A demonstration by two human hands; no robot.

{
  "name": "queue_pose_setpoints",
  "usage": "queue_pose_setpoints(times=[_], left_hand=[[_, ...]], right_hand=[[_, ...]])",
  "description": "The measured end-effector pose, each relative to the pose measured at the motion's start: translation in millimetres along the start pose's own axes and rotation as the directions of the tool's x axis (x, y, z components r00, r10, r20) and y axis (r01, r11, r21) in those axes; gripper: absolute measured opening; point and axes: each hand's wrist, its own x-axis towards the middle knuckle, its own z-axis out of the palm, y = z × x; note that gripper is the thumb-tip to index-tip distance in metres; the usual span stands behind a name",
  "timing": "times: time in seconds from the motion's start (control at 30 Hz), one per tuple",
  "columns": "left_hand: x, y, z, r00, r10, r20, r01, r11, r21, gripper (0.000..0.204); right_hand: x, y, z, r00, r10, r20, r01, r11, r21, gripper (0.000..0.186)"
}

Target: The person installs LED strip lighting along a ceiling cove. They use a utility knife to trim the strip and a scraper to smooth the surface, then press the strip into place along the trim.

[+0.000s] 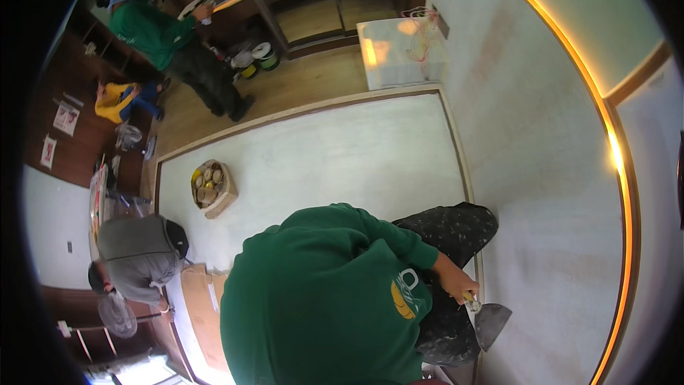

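My left hand [453, 281], at the end of a green sleeve [402, 239], is closed round the handle of a putty knife [491, 324]. Its broad fan-shaped metal blade points down and right, near the pale wall [548, 242]. Both my knees, in dark speckled trousers [456, 224], are bent beside the hand. My green sweater [313, 299] fills the lower middle of the view. No part of my right hand can be made out.
A wood-edged white surface [320, 150] bears a carton of round items [214, 187]. Cardboard [199, 299] lies left. A covered block with wires [392, 53] stands by the wall. One person in green [157, 36] stands, another in grey [142, 253] bends, a third in yellow [117, 100] is low down.
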Motion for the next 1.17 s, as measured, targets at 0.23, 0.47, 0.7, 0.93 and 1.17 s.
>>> queue_pose_setpoints(times=[0.23,0.47,0.7,0.93,1.17], left_hand=[[22,75,28,0.952,0.305,0.014,-0.305,0.952,0.020,0.044],[31,119,75,0.927,0.325,0.186,-0.325,0.945,-0.031,0.049],[50,157,25,0.888,0.256,0.381,-0.400,0.840,0.366,0.042],[127,303,-165,0.384,0.923,0.011,-0.312,0.119,0.942,0.041],[183,303,-192,0.230,0.952,0.201,-0.164,-0.166,0.972,0.036]], right_hand=[[-77,-116,-87,0.897,-0.321,-0.305,0.435,0.770,0.467,0.049],[-173,-220,-92,0.829,-0.551,-0.097,0.376,0.421,0.826,0.074],[-175,-206,-96,0.979,-0.126,-0.159,0.190,0.286,0.939,0.044],[-127,19,-47,0.711,0.399,-0.579,-0.017,0.833,0.553,0.033],[-164,156,101,0.453,0.870,-0.195,-0.851,0.487,0.197,0.043]])
